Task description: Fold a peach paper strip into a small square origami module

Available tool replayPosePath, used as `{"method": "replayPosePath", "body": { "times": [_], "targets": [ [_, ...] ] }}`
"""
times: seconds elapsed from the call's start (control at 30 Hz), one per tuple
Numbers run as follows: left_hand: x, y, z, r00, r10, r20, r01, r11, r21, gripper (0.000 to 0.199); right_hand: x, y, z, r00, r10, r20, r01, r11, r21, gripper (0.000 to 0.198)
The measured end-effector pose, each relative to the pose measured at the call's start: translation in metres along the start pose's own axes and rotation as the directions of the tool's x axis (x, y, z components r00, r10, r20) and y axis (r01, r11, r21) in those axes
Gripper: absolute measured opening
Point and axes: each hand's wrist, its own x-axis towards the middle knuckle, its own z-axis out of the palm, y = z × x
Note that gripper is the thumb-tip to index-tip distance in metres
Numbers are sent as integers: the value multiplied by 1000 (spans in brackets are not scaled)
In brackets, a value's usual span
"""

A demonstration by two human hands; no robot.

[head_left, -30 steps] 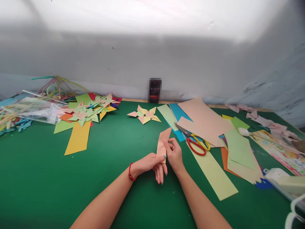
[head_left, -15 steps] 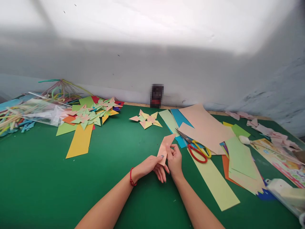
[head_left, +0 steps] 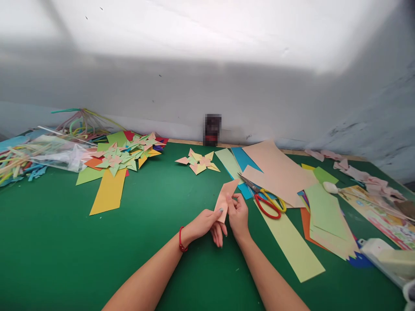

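A folded piece of pink paper [head_left: 224,196] is held between my two hands, above the green table. My left hand [head_left: 209,222] grips its lower end, thumb on top and the other fingers beneath. On its right edge, my right hand [head_left: 238,214] pinches it between thumb and curled fingers. Scissors [head_left: 267,203] with red and yellow handles lie just right of my right hand, on top of paper sheets. Beyond my hands rests a pink and yellow folded paper star [head_left: 198,161]. The underside of the held paper is hidden.
Several folded stars [head_left: 118,160] lie on coloured paper at the left, beside a clear plastic bag [head_left: 65,151] and coloured strips. At right are a large pink sheet [head_left: 279,172], a pale green strip [head_left: 292,246], a stack of light green paper [head_left: 329,211] and a white device [head_left: 379,250].
Both hands stay on the pink paper in nearly the same pose. The right hand has shifted very slightly right, and the view has moved a little.
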Motion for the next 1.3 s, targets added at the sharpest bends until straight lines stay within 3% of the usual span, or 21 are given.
{"method": "replayPosePath", "body": {
  "times": [0.1,0.23,0.37,0.53,0.9,1.17,1.3],
  "targets": [
    [1,3,2,989,84,-124,-86,996,-13,53,0,1,0,1000,6,20,-7,999,35,25],
    [3,5,2,921,192,-339,-174,981,84,41,-2,3,1,996,-20,88,18,1000,25,24],
    [3,2,1,876,231,-424,-170,969,178,38,-2,3,2,988,-21,154,20,1000,9,26],
    [2,2,2,846,277,-455,-180,953,245,38,-1,0,0,949,92,302,-132,985,113,30],
    [-2,5,5,865,285,-414,-174,943,285,37,-3,-2,-5,952,9,306,-27,998,53,27],
    [-3,9,4,821,340,-458,-133,895,426,38,-3,-2,-7,947,67,315,-91,994,63,27],
    [-4,10,4,865,286,-413,-118,915,386,39,-4,-4,-8,955,57,291,-75,996,51,29]
  ]
}}
